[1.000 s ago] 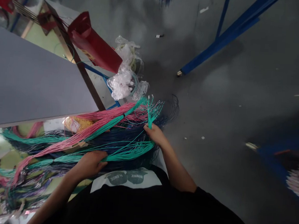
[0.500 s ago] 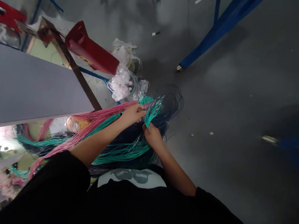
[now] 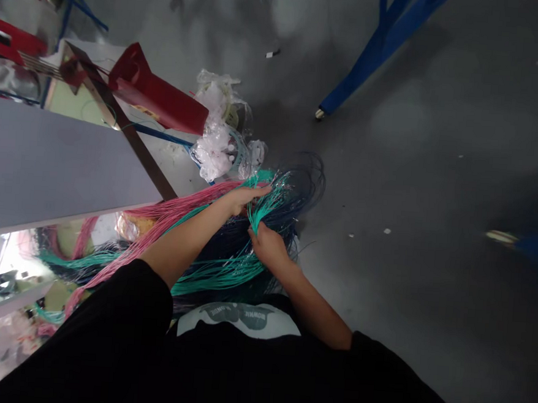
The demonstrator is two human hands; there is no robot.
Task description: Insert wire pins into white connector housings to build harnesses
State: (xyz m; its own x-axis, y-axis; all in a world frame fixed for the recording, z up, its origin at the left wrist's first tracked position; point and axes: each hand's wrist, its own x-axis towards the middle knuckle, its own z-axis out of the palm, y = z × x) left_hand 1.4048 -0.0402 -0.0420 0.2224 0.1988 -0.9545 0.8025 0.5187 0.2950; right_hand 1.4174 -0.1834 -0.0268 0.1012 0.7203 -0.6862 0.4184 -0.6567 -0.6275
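Dim, slightly blurred, glare lower left

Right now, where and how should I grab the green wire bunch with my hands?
Probably pinch the green wire bunch at its narrow neck, just beyond the right hand, coming from the right, near side. There the wires look gathered together, while farther out they fan loosely. The left hand takes up the left side.
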